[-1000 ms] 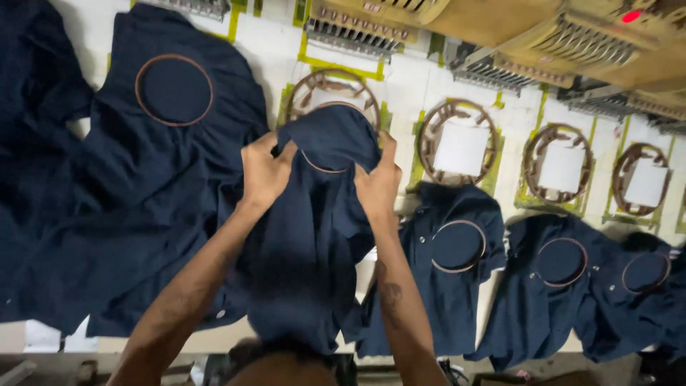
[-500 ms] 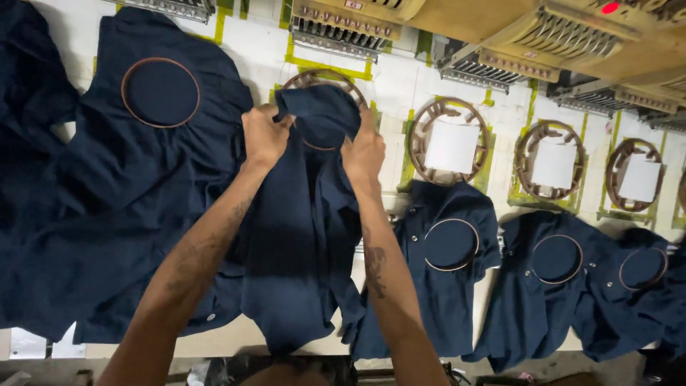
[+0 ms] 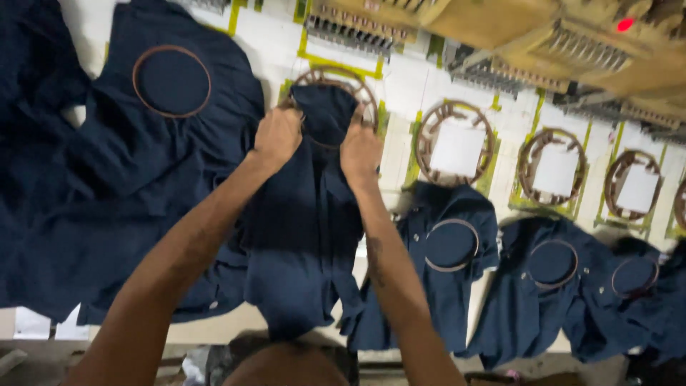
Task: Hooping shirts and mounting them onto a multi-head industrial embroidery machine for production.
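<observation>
Two hands work one garment in the head view. Your left hand [image 3: 277,136] and right hand [image 3: 360,151] each close over the top edge of the navy shirt [image 3: 304,236], pressing it onto the round hoop frame [image 3: 330,80] on the white machine table [image 3: 421,82]. Shirt hangs down toward you. Beside it: hooped navy shirt [image 3: 171,82], empty hoop with white backing [image 3: 456,146].
</observation>
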